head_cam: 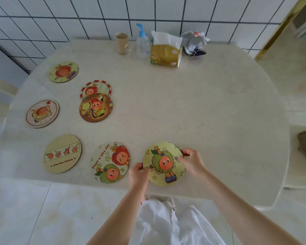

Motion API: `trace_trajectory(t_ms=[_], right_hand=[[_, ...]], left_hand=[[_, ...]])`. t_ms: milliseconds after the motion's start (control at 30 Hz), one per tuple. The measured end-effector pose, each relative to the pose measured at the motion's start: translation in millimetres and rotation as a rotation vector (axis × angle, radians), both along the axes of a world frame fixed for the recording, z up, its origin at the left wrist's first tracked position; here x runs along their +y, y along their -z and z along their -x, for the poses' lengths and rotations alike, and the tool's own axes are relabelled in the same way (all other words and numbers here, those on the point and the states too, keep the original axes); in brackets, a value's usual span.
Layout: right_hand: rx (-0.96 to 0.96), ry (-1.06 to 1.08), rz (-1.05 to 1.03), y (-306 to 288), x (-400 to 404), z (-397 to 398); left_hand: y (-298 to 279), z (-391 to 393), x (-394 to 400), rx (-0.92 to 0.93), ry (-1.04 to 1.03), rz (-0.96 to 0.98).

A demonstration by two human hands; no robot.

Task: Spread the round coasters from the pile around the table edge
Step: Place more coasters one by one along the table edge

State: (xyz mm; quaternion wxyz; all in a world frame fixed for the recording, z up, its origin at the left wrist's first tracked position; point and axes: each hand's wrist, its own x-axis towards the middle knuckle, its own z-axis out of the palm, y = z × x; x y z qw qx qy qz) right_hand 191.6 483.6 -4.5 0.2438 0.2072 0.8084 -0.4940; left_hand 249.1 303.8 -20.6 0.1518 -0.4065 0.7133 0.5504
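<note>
Both hands hold a yellow-green round coaster (pixel 163 164) at the table's near edge: my left hand (pixel 137 175) grips its left rim, my right hand (pixel 193 161) its right rim. Left of it lies a "Have a nice day" coaster (pixel 110 162). Three more coasters lie along the left edge: a tan one (pixel 62 153), a white one (pixel 42 113), a yellow one (pixel 63 71). The remaining pile is a dark orange coaster (pixel 96 107) overlapping a red-bordered coaster (pixel 95 89).
At the back of the cream table (pixel 201 112) stand a paper cup (pixel 122 42), a pump bottle (pixel 143 45), a tissue pack (pixel 166 50) and a crumpled bag (pixel 194 43). A tiled wall rises behind. The table's right half holds nothing.
</note>
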Motion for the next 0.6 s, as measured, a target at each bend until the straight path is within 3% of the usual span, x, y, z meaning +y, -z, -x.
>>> trace_trajectory(t_ms=[600], right_hand=[[-0.041,-0.076,-0.154,11,3,-17]], left_hand=[[3,0,6,0.024,0.134,0.275]])
